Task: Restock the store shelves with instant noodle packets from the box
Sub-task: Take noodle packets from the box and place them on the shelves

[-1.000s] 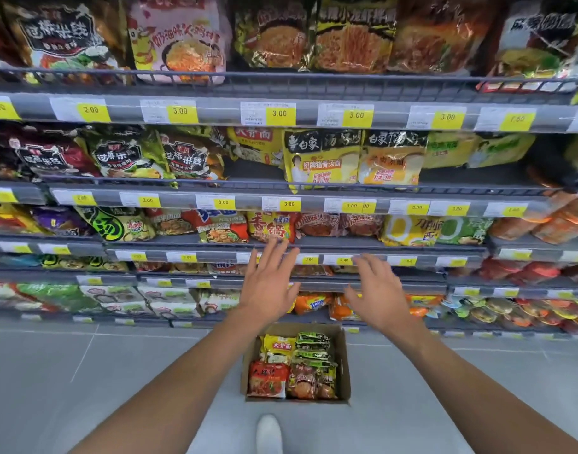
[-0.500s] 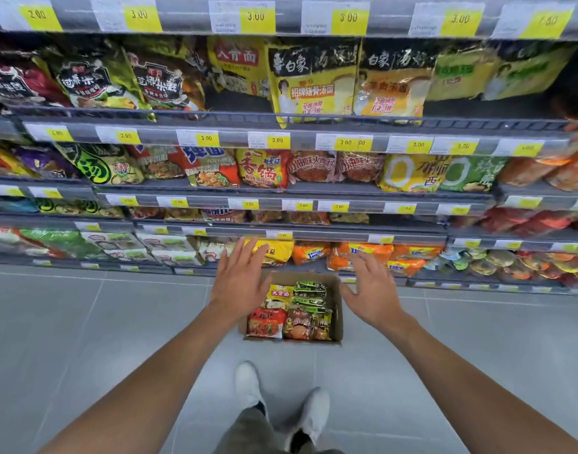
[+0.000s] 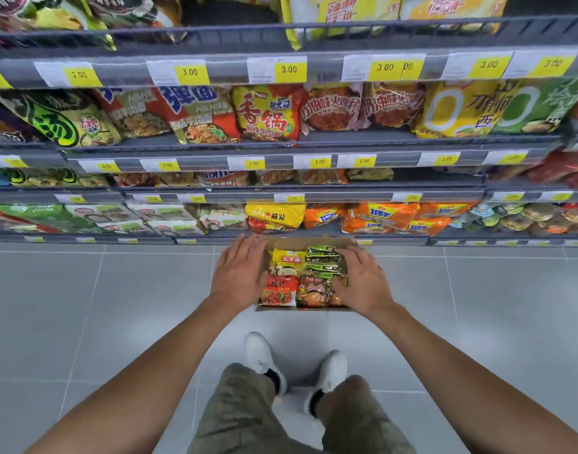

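Left hand (image 3: 240,276) reached down, palm down, fingers spread and empty, lying over the left edge of the cardboard box (image 3: 317,241); whether it touched the rim could not be told. The box sat on the grey tile floor (image 3: 100,306), just in front of the bottom shelf (image 3: 84,239), open at the top and full of instant noodle packets. Inside, at the far left, a yellow packet (image 3: 286,258); nearer, a red packet (image 3: 278,289); at the far right, dark green packets (image 3: 323,255) stacked together; nearer, a brown-orange packet (image 3: 315,290). Right hand (image 3: 363,280) was also palm down, fingers loosely spread, fingertips resting on the right-hand packets with the thumb by the brown-orange one; nothing was pinched or lifted. On the bottom shelf behind the box, green-and-white packs (image 3: 117,217) lay at the left, yellow packs (image 3: 274,216) directly behind the box, orange packs (image 3: 384,217) to the right, then bowl noodles (image 3: 526,217) at the far right. Higher shelves held more packets behind yellow price tags (image 3: 289,69) reading 3.00. Nearest the camera, two bare forearms, knees in olive shorts (image 3: 245,404), and white shoes (image 3: 264,358) stood on the tiles just short of the box.
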{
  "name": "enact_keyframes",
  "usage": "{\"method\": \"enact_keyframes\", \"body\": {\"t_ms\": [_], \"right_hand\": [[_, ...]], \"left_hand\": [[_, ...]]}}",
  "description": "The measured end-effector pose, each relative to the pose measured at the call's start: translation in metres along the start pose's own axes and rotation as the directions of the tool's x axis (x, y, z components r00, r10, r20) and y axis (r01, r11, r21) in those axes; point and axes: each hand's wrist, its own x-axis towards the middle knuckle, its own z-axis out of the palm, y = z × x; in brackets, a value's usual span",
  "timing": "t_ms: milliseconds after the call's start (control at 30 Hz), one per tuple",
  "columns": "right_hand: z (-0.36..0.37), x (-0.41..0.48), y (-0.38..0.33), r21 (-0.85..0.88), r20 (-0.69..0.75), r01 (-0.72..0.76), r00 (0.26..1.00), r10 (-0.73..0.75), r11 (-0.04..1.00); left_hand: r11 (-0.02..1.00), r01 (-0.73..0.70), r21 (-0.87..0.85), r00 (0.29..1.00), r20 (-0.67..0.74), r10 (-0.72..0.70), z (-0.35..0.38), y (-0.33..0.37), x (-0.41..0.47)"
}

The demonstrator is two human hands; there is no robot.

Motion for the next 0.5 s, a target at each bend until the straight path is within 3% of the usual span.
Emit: {"method": "enact_keyframes", "body": {"t_ms": [500], "right_hand": [[0.185, 0.112, 0.077, -0.007, 0.061, -0.061, 0.996, 0.061, 0.998]], "left_hand": [[0.998, -0.063, -0.003, 0.991, 0.115, 0.063, 0.214, -0.073, 0.101]]}}
